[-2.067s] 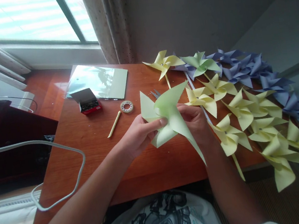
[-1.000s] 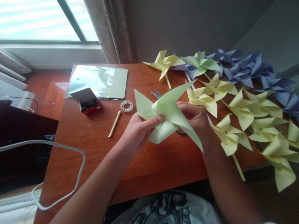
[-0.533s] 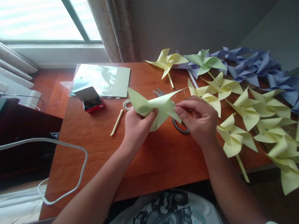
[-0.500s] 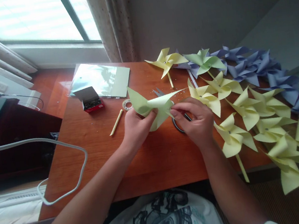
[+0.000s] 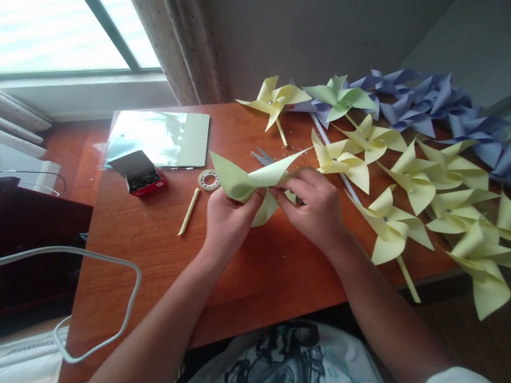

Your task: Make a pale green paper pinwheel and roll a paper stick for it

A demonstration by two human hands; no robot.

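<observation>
A pale yellow-green paper pinwheel (image 5: 240, 183) is held up over the middle of the desk, its blades curled. My left hand (image 5: 233, 216) grips it from the left, thumb pressed near its centre. From the right, my right hand (image 5: 310, 200) pinches the paper close to the centre too, fingers closed; a fastener there cannot be made out. Scissors (image 5: 263, 156) lie behind the pinwheel, their blades showing and the handles hidden by my right hand and the paper. A rolled paper stick (image 5: 188, 211) lies left of my left hand, beside a tape roll (image 5: 209, 180).
An open red box (image 5: 146, 184) of small dark items stands at the left. Behind it lies a glossy sheet pack (image 5: 159, 140). Yellow pinwheels (image 5: 391, 224) and blue pinwheels (image 5: 436, 98) cover the right side. A white cable (image 5: 139, 288) loops over the desk's left edge.
My right hand has moved left, its fingers now at the pinwheel's centre instead of its right blade. My left hand keeps its hold. The view has shifted slightly.
</observation>
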